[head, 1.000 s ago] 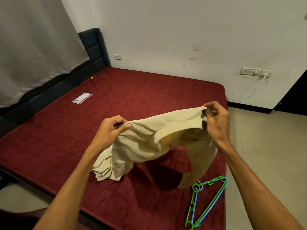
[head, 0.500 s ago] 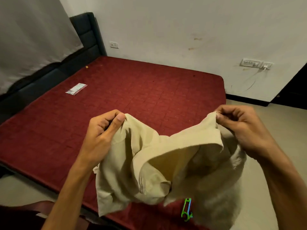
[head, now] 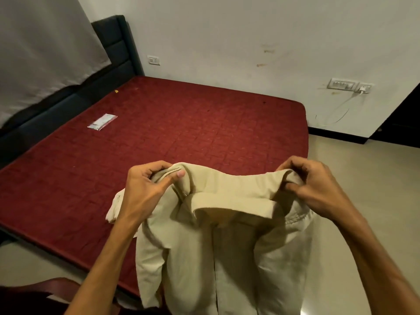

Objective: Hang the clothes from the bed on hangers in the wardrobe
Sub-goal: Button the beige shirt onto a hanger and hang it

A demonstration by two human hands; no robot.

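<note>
A beige collared shirt (head: 229, 253) hangs in front of me, held up by its shoulders with the collar facing me. My left hand (head: 148, 189) grips the left shoulder of the shirt, thumb on top of the fold. Bunched cloth at the right shoulder is gripped by my right hand (head: 311, 185). The shirt's body drops past the bottom of the view and covers the near corner of the red bed (head: 181, 133). The hangers seen earlier are hidden behind the shirt. No wardrobe is in view.
A small clear packet (head: 102, 121) lies on the bed's left part. A dark headboard (head: 113, 53) stands at the back left. Light floor (head: 363, 178) runs along the right. A dark doorway (head: 404, 114) is at far right, wall sockets (head: 350, 85) beside it.
I have lifted the shirt off the bed and spread it by the shoulders, collar now toward me. The hanging shirt now hides the green and blue hangers.
</note>
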